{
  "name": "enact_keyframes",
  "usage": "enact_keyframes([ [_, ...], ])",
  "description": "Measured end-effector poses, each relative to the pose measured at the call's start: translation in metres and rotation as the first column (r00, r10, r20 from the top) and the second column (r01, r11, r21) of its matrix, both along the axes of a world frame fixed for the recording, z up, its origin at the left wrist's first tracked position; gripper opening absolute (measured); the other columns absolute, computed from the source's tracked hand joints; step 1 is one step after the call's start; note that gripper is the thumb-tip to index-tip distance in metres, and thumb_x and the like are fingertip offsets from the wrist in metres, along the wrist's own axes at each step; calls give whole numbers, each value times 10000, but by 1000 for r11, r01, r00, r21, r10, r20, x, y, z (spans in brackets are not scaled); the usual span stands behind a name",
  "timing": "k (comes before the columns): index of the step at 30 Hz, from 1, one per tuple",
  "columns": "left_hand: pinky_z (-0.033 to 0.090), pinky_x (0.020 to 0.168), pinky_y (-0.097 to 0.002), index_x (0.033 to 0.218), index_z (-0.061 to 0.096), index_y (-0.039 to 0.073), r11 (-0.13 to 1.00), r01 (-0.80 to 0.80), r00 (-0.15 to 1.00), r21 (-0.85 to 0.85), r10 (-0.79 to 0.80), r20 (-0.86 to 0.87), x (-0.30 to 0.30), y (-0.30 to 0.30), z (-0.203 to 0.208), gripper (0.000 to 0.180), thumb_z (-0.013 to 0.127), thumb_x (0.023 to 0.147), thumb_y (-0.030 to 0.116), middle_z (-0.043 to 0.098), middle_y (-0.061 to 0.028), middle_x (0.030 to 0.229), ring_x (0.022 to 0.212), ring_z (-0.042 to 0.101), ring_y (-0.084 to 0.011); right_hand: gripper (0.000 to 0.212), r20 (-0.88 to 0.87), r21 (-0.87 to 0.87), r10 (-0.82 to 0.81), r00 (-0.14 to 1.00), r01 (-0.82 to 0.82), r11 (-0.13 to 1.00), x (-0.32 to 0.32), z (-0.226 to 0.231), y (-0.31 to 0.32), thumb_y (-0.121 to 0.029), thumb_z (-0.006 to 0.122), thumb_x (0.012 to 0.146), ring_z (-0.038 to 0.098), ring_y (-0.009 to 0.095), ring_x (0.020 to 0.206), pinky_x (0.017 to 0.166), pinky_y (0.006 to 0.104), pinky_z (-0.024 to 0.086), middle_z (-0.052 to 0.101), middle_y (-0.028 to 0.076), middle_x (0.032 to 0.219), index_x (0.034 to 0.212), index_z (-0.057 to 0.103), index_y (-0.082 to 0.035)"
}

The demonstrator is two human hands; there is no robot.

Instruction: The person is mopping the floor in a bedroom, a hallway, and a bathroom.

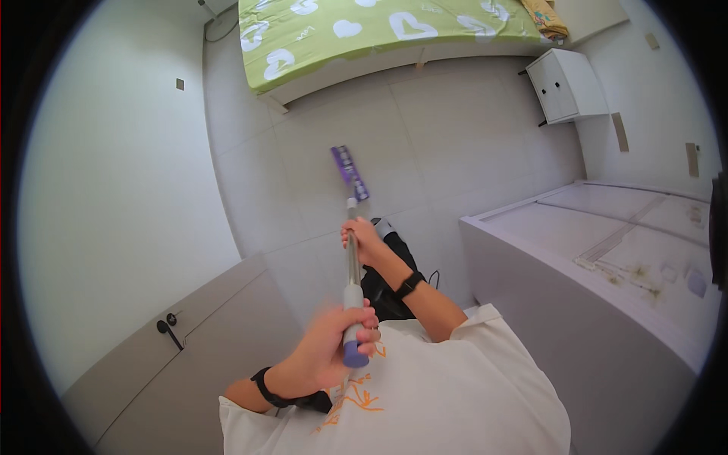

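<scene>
A flat mop with a silvery pole and a purple head (349,173) reaches away from my body. Its head rests on the pale tiled floor, slightly smeared by motion. My left hand (337,334) is wrapped round the grey grip at the top end, just above the purple end cap (356,355). Farther down, my right hand (362,241) closes round the metal pole (353,265). Both wrists carry black bands.
Across the far side stands a bed with a green heart-patterned cover (356,38). A small white cabinet (565,87) is at the far right. A tall wardrobe (576,280) flanks my right. On my left are a white wall (136,152) and a door with a black handle (168,330).
</scene>
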State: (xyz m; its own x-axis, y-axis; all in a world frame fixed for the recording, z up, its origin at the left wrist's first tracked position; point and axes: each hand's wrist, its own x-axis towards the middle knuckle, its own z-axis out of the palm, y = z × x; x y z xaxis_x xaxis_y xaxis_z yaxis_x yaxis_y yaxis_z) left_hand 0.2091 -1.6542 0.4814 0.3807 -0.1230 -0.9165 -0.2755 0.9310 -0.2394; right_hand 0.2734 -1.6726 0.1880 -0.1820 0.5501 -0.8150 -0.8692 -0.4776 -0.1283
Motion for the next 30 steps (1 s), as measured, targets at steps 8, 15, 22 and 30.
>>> enact_keyframes([
  [8,313,411,-171,887,401,28,993,-80,961,-87,100,259,35,21,-107,156,544,825,36,442,-19,726,532,409,-42,170,279,-59,-122,953,143,988,132,-92,-2,-49,504,774,463,153,525,474,292,435,442,54,648,858,359,-81],
  [15,286,388,-166,920,422,6,978,-183,962,-97,198,188,24,10,-137,161,537,808,11,439,-27,712,519,401,-38,102,310,-139,85,947,-43,989,122,-114,3,-77,503,785,451,128,535,473,254,422,448,39,651,802,403,-82],
  [22,276,394,-168,1027,440,13,921,-387,919,-30,384,-85,-79,5,-75,232,530,814,24,429,-24,737,514,359,-52,240,105,-80,331,938,-324,943,-45,-69,47,-30,468,794,466,140,565,493,300,448,424,40,688,910,280,-127],
  [30,309,425,-179,1024,440,48,743,-668,736,49,669,-103,-109,-40,-90,231,529,813,18,427,-19,724,527,379,-56,253,-67,73,586,808,-582,810,-143,-91,42,-25,463,801,476,156,529,474,313,445,445,49,689,982,302,-98],
])
